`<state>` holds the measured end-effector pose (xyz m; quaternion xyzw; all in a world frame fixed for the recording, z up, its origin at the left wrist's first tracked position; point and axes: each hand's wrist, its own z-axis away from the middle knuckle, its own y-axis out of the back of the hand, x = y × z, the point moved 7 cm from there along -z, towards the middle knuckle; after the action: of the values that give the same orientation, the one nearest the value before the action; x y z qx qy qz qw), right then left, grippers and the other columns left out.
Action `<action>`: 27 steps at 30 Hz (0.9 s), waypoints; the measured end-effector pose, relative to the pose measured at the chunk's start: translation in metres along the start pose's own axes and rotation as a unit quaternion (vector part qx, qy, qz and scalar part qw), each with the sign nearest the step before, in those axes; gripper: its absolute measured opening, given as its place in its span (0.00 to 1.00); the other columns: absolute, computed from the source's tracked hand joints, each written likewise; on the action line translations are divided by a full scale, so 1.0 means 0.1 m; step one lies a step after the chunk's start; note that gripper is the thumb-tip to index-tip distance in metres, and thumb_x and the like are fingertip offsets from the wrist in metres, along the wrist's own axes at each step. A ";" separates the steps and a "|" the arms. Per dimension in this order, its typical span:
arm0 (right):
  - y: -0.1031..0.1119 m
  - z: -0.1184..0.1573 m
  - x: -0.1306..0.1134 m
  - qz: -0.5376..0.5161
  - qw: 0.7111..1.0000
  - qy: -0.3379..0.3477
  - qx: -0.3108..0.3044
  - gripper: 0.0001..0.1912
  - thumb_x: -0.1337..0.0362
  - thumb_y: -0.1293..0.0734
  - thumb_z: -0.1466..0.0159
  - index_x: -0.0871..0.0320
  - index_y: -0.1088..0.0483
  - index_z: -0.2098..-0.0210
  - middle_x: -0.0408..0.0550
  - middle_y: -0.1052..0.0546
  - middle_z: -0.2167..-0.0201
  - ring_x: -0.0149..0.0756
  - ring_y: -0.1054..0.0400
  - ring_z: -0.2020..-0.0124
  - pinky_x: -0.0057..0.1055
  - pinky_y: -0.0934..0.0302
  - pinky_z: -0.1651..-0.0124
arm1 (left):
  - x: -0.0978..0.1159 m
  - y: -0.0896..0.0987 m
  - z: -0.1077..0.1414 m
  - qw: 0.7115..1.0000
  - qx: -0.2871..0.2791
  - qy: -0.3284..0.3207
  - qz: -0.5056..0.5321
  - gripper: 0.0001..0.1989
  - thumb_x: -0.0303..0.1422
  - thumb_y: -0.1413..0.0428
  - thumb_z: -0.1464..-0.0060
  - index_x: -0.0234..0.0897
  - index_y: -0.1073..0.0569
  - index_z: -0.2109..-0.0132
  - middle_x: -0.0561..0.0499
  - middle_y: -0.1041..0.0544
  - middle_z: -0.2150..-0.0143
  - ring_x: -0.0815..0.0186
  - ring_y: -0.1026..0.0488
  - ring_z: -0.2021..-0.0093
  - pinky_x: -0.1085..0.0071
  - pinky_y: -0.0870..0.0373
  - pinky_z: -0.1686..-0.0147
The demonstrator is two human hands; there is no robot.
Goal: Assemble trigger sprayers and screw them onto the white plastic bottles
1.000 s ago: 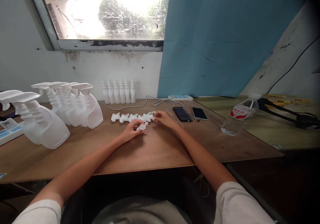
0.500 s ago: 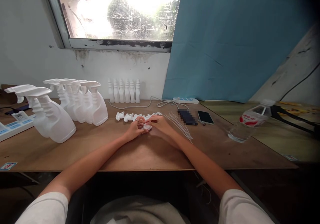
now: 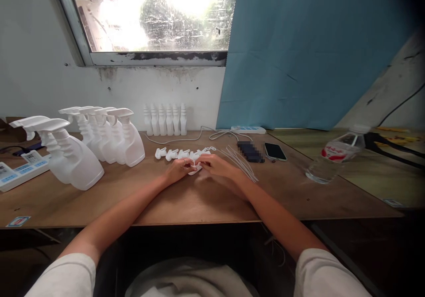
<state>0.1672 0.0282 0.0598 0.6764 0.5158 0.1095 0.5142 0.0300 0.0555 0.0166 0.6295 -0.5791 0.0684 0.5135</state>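
Observation:
My left hand [image 3: 179, 169] and my right hand [image 3: 212, 164] meet over the middle of the brown table, fingers closed around a small white plastic part [image 3: 195, 168] between them. Its exact shape is partly covered by the fingers. Just behind the hands lies a row of white trigger heads [image 3: 171, 155]. Small white rings [image 3: 210, 148] rest at the right end of that row. To the right of my right hand, several thin white tubes [image 3: 241, 162] lie spread on the table.
White spray bottles [image 3: 84, 166] with trigger tops stand at the left, beside a power strip [image 3: 25, 171]. Several slim white bottles [image 3: 162, 122] line the wall. A dark pixelated item [image 3: 250, 151], a phone [image 3: 275, 151] and a clear water bottle [image 3: 332, 160] are on the right.
The view has shifted slightly. My hands have turned about the white part, which now shows lower between the fingertips, and the left fingers have curled in more.

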 end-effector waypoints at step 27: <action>0.74 0.80 1.38 0.205 0.815 -0.539 0.066 0.12 0.66 0.30 0.43 0.68 0.22 0.62 0.73 0.24 0.55 0.61 0.30 0.48 0.51 0.43 0.48 | -0.20 -0.14 0.02 0.981 -0.043 0.106 0.159 0.23 0.41 0.35 0.54 0.33 0.26 0.53 0.48 0.24 0.60 0.66 0.27 0.63 0.70 0.31 0.62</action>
<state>0.3263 0.0981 0.0306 0.7496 0.0118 -0.2040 0.6296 0.0340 0.0647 -0.0056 0.4960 -0.6166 0.1905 0.5810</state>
